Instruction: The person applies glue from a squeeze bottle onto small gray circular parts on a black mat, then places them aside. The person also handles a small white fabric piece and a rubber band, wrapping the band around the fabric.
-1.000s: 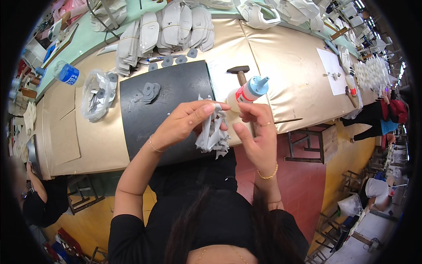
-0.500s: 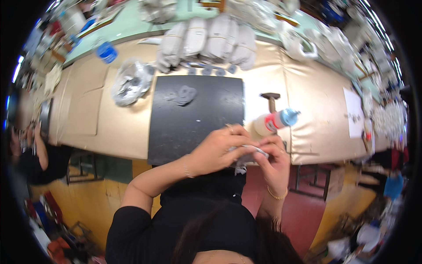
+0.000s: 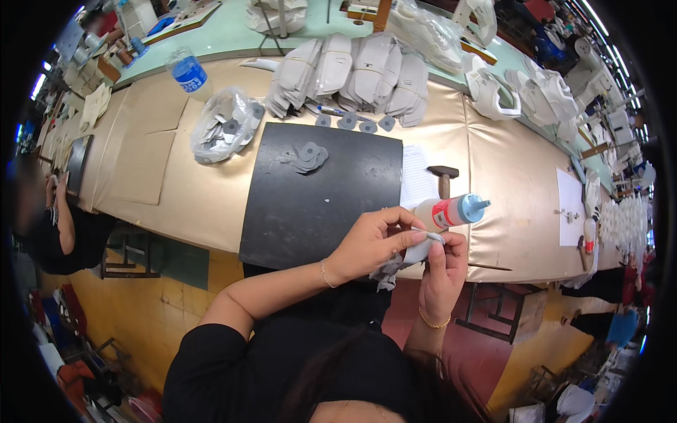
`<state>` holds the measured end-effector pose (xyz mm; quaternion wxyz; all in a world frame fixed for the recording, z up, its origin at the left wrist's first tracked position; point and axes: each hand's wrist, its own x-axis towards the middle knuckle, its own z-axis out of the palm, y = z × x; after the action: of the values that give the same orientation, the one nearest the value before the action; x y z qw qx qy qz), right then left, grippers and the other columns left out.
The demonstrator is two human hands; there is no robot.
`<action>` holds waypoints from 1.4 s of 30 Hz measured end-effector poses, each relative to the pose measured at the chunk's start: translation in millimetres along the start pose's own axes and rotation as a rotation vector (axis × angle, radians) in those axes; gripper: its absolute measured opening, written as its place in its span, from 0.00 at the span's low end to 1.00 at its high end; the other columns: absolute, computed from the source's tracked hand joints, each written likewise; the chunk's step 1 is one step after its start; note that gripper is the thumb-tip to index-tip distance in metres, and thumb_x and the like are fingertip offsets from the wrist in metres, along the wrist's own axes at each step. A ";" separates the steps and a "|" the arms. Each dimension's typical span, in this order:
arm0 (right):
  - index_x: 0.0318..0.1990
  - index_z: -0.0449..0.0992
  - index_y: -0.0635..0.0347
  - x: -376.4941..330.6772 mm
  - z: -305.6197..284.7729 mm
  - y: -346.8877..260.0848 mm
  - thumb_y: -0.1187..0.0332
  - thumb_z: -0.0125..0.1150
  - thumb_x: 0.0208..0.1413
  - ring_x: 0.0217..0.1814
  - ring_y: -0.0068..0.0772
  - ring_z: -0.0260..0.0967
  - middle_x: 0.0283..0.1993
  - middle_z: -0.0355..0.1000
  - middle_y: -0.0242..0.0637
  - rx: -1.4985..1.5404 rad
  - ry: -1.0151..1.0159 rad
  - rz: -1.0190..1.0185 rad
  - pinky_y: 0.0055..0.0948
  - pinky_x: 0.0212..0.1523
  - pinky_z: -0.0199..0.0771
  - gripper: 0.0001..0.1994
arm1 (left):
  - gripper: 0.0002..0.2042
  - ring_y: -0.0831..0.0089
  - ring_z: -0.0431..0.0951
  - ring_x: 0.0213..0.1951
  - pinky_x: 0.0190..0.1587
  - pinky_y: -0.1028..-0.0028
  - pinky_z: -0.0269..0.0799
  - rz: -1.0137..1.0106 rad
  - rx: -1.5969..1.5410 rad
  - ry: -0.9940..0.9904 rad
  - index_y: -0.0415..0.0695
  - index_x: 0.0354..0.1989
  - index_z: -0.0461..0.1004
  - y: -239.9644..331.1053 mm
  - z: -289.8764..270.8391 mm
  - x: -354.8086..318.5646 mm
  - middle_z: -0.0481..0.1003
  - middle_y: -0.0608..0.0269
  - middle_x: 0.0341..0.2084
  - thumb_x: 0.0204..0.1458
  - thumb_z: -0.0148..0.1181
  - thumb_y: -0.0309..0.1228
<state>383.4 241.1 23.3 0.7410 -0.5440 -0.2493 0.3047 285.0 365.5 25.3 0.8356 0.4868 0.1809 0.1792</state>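
Note:
Between my two hands is a light grey piece of soft material (image 3: 416,252), curled at its upper edge, with ragged ends hanging below. My left hand (image 3: 374,243) pinches it from one side with thumb and forefinger. From the other side, my right hand (image 3: 446,268) grips the curled edge between thumb and fingers. Both hands are over the near edge of the table, right of a black mat (image 3: 310,218). A small pile of grey cut patches (image 3: 309,158) lies on that mat. Just beyond my right hand is a squeeze bottle (image 3: 451,211) with a blue cap, leaning to the right.
A hammer (image 3: 443,178) and a printed sheet (image 3: 417,176) lie beyond the bottle. Banded stacks of grey shoe pieces (image 3: 370,70), a pen (image 3: 335,111) and a plastic bag of patches (image 3: 243,144) line the far side. White shoes (image 3: 493,92) stand far right; a co-worker (image 3: 63,233) sits left.
My hands have shifted slightly right and turned the grey piece so more of its surface shows. The whole view has swung a little; the table items look unmoved.

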 end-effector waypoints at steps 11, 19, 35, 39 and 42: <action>0.40 0.69 0.64 28.9 -0.2 -25.1 0.71 0.57 0.61 0.33 0.13 0.66 0.33 0.72 0.31 -0.175 0.224 -0.253 0.15 0.34 0.66 0.06 | 0.09 0.82 0.74 0.31 0.33 0.82 0.69 0.126 -0.004 0.045 0.34 0.41 0.76 12.5 27.3 45.3 0.77 0.64 0.31 0.55 0.61 0.27; 0.37 0.73 0.66 73.1 -30.9 -47.4 0.66 0.61 0.59 0.23 0.12 0.64 0.21 0.72 0.30 -0.349 0.427 -0.223 0.15 0.24 0.61 0.10 | 0.11 0.79 0.74 0.19 0.22 0.81 0.70 0.167 0.085 -0.017 0.32 0.40 0.76 19.5 55.3 97.5 0.76 0.61 0.25 0.55 0.61 0.29; 0.35 0.74 0.62 78.8 -34.8 -29.1 0.71 0.61 0.55 0.20 0.22 0.68 0.25 0.72 0.35 -0.788 0.393 -0.208 0.24 0.21 0.66 0.04 | 0.10 0.60 0.75 0.25 0.27 0.70 0.70 0.614 0.964 0.016 0.39 0.40 0.76 10.2 50.0 98.2 0.71 0.56 0.24 0.49 0.59 0.18; 0.35 0.74 0.63 82.2 -33.3 -27.9 0.74 0.61 0.54 0.18 0.16 0.56 0.18 0.64 0.31 -0.806 0.407 -0.279 0.20 0.20 0.57 0.03 | 0.15 0.65 0.72 0.23 0.26 0.71 0.70 0.673 1.045 -0.071 0.43 0.44 0.77 17.9 51.2 101.3 0.68 0.59 0.22 0.48 0.57 0.16; 0.34 0.74 0.60 80.6 -39.7 -28.0 0.73 0.61 0.51 0.19 0.29 0.68 0.29 0.73 0.37 -0.804 0.379 -0.169 0.28 0.21 0.66 0.04 | 0.15 0.68 0.72 0.23 0.26 0.71 0.70 0.555 0.910 -0.165 0.43 0.44 0.78 16.4 46.3 103.6 0.67 0.59 0.22 0.48 0.56 0.15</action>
<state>471.8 267.2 42.0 0.5256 -0.8125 -0.2514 0.0170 395.2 387.7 47.7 0.4729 0.8416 0.0383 0.2580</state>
